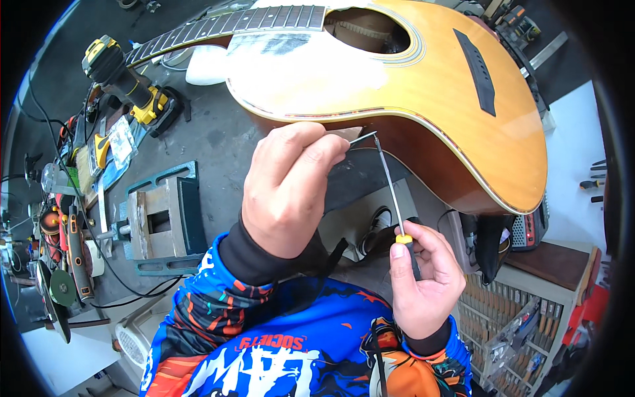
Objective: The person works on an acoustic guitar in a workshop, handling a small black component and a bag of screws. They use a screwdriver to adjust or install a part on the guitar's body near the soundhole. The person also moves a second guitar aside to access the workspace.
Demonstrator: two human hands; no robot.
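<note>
My right hand (pixel 426 281) is closed round the yellow and black handle of a screwdriver (pixel 391 182), whose long shaft points up and away. My left hand (pixel 288 188) pinches a thin metal rod (pixel 362 138), and only its end sticks out past the fingertips. Rod and screwdriver tip meet, or nearly meet, just in front of the guitar's side; whether they touch is too small to tell. Lying face up beyond both hands is an acoustic guitar (pixel 423 99) with a dark bridge (pixel 476 73) and a worn, whitish patch beside the fretboard (pixel 264 20).
At the left, a green bench vise (pixel 188 215) sits on the dark workbench (pixel 218 132). Behind it stands a yellow and black power tool (pixel 142 99). Cables, a rotary tool (pixel 79 258) and other hand tools crowd the left edge. A rack of tools (pixel 496 311) stands at lower right.
</note>
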